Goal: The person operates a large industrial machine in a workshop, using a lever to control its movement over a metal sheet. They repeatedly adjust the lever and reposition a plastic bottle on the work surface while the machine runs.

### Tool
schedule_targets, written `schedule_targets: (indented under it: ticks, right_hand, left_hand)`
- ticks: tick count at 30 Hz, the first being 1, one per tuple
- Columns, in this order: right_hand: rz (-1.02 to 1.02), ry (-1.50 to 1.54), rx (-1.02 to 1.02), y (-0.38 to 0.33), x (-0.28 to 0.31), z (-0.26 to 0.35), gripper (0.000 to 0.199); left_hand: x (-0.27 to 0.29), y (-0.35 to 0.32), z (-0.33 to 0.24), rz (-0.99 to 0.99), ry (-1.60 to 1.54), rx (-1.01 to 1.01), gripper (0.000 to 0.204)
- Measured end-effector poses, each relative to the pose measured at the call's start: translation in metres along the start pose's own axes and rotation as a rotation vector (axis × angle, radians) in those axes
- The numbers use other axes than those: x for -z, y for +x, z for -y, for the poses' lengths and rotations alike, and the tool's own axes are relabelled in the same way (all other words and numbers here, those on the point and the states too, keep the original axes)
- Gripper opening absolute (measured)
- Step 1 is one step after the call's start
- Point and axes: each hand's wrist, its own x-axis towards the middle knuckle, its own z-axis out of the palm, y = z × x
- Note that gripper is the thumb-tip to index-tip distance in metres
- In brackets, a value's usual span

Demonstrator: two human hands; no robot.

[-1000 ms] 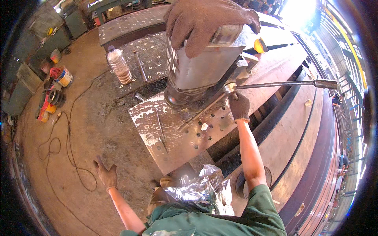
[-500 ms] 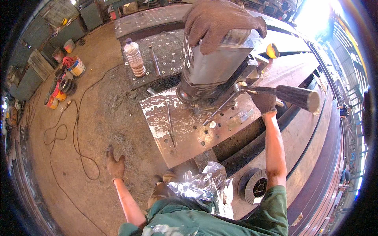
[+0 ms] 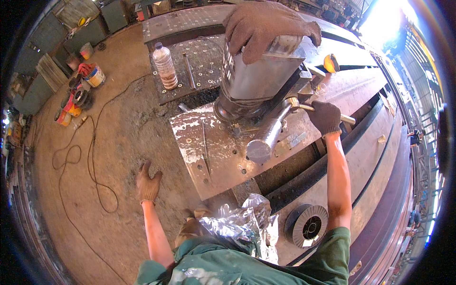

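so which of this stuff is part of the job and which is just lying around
In use: drill machine, lever handle gripped by right hand, steel plate.
Lying about: plastic bottle, wire spool, floor cable, paint cans.

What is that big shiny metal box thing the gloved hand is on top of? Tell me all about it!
The metal machine is a boxy grey steel block with slots down one side and a round base, like a drill. It stands tilted on a scratched, hole-dotted steel plate. A gloved hand from above rests on its top. A thick round bar sticks out from its side. The right hand, in a dark glove, grips a thin lever beside it. The left hand hangs apart, over the floor.
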Motion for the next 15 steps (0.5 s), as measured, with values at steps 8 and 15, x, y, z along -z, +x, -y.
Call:
schedule_targets:
  ticks: [8, 15]
  right_hand:
    - [0.015, -0.081, 0.019, 0.004, 0.001, 0.002, 0.027]
    - [-0.038, -0.053, 0.029, 0.003, -0.005, 0.003, 0.024]
  left_hand:
    - [0.009, 0.038, -0.060, 0.051, -0.125, -0.060, 0.062]
    - [0.023, 0.090, -0.121, -0.054, -0.287, -0.372, 0.057]
